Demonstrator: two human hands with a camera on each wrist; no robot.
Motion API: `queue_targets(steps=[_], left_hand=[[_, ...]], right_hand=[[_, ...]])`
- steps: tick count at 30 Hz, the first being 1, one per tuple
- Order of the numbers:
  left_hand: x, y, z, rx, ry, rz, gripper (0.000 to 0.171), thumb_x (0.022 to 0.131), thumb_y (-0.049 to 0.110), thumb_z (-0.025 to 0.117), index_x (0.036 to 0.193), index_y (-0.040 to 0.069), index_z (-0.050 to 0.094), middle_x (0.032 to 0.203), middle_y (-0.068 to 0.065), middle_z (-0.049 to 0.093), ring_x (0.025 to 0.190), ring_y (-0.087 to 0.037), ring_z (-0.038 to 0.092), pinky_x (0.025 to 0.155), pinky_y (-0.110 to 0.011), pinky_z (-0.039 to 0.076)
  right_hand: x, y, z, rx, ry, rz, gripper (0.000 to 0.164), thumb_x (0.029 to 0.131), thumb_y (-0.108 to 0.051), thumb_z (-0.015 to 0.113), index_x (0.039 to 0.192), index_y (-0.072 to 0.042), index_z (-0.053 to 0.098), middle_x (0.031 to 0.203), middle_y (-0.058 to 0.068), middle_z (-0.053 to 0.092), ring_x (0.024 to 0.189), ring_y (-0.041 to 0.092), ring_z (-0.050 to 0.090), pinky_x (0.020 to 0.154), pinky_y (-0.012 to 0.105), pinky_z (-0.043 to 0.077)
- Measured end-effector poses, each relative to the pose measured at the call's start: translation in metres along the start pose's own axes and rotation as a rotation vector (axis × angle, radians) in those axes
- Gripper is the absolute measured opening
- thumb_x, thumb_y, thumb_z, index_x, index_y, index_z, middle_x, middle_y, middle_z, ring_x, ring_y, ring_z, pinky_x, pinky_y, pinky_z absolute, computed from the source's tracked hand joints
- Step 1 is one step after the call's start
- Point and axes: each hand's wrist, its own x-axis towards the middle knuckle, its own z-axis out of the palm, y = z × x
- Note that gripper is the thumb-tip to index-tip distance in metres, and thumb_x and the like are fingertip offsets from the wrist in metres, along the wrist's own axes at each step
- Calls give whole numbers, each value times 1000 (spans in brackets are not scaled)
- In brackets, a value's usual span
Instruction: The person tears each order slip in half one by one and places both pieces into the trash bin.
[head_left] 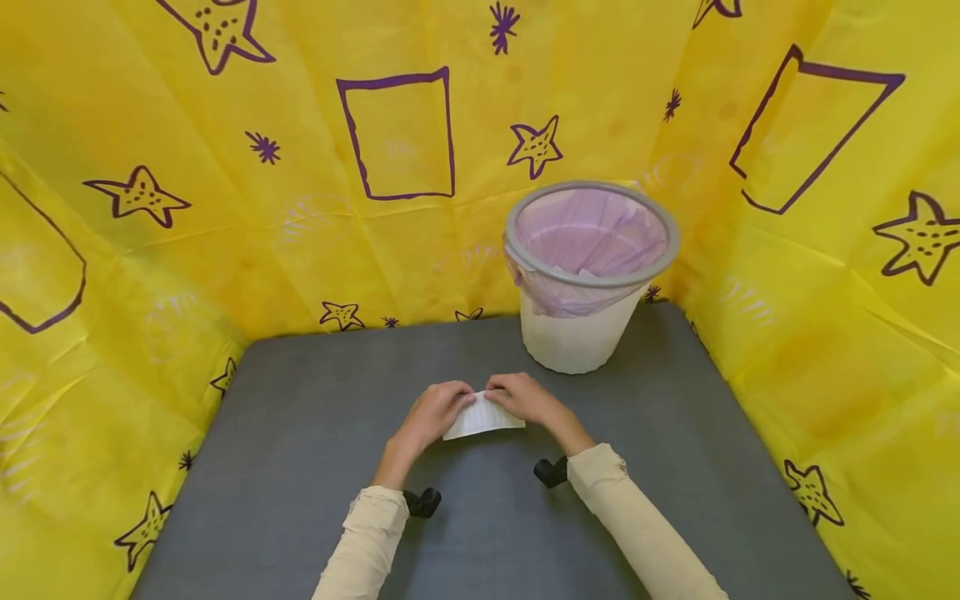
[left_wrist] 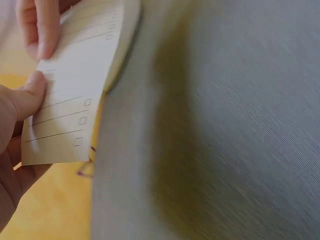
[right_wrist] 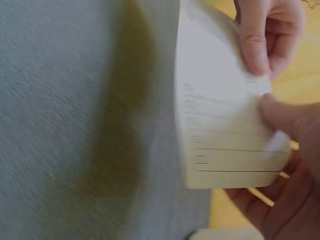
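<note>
Between both hands is a small sheet of white paper (head_left: 483,417), printed with ruled lines and little checkboxes, held up over the grey table. My left hand (head_left: 437,410) pinches its top edge, thumb on the printed face and fingers behind. Close beside it, my right hand (head_left: 521,397) pinches the same edge in the same way. In the left wrist view the paper (left_wrist: 75,85) bends slightly along its length. The right wrist view shows the two thumbs almost meeting at the edge of the paper (right_wrist: 225,125).
A white waste bin (head_left: 573,333) with a grey rim and a pinkish liner stands at the table's back right, some white scraps inside. Yellow cloth (head_left: 405,250) with purple drawings surrounds the grey table (head_left: 315,433) at the back and sides.
</note>
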Motion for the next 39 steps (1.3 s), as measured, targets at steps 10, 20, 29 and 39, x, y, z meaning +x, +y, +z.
queue_targets(steps=[10,20,29,39], left_hand=[[20,28,-10,-44,143,67,12,92,17,65,92,10,74,88,-2,73,78,-14,68,73,-30,55],[20,35,-6,15,382,202,9,87,15,70,86,7,74,79,-3,71,72,-16,65,66,-30,54],[22,32,-6,-137,539,162,6,87,8,70,85,2,72,78,-9,70,64,-17,63,58,-25,50],[-2,-12,-39,-218,200,-306,18,95,17,63,101,4,73,95,-13,73,73,-16,60,64,-23,46]], right_hand=[[-1,4,-17,70,128,-61,18,99,-19,55,94,-8,69,91,6,72,77,13,62,71,24,48],[-6,1,-29,527,73,83,25,102,-17,50,100,2,67,85,7,65,62,7,53,58,21,45],[-17,-14,-46,595,154,223,24,100,-9,50,98,11,64,75,1,58,59,5,51,55,18,43],[-60,48,-73,448,124,190,21,98,-1,48,96,15,62,73,17,59,55,5,51,51,20,43]])
